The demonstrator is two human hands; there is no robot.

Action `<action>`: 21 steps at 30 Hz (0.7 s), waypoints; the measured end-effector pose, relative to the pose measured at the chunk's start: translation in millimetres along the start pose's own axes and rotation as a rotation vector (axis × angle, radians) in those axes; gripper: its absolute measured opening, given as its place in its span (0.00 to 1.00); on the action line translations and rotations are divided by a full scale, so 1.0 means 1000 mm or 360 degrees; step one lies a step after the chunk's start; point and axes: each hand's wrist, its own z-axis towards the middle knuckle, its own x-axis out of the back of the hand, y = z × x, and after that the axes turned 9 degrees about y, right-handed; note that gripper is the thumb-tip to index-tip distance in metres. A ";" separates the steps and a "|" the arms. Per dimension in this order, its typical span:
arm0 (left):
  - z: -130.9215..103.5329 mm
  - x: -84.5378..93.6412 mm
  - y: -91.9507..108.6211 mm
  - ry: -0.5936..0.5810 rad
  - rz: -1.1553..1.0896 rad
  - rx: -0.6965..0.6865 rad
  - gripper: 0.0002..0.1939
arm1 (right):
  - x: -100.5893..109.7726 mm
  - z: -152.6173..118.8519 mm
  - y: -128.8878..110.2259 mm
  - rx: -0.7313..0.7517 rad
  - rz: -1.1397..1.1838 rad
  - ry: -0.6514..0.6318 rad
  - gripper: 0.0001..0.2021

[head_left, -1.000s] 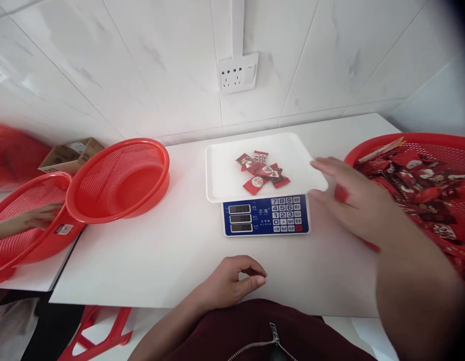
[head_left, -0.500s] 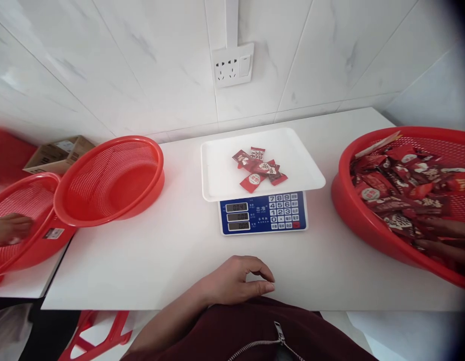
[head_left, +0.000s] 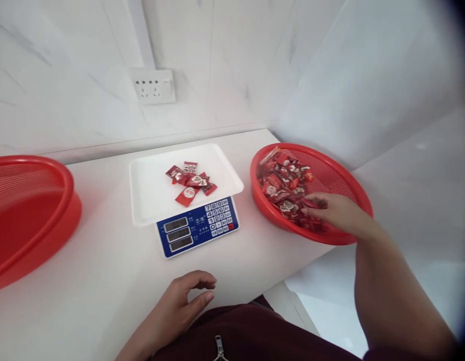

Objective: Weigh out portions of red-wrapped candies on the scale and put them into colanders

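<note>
From my head view, my right hand [head_left: 328, 209] is inside the round red perforated plastic basket [head_left: 257, 193], thumb and fingers pinched on a small glossy red packet [head_left: 310, 202] above the heap; it should be light, pliable and a bit slippery, so I'd grip its flat crimped end; my left hand [head_left: 187, 303] is empty, fingers curled, fingertips apart from the thumb, near the blue-fronted scale [head_left: 200, 233]; similar creased, printed red packets [head_left: 191, 182] overlap on its smooth white shallow rectangular tray [head_left: 150, 193].
</note>
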 end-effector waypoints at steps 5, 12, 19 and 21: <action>0.002 -0.001 -0.001 -0.0014 0.0045 0.0039 0.12 | 0.009 -0.013 -0.010 0.0000 0.0386 0.0265 0.16; -0.002 -0.006 0.004 0.0026 -0.0035 0.0038 0.11 | -0.025 -0.016 -0.063 0.0161 0.0953 0.0199 0.15; -0.009 -0.006 0.010 0.0145 -0.0057 0.0019 0.12 | -0.093 0.005 -0.159 0.0666 0.1185 -0.0337 0.13; -0.013 -0.006 0.008 0.0176 -0.0085 0.0032 0.12 | -0.103 0.008 -0.178 0.0746 0.1297 -0.0418 0.16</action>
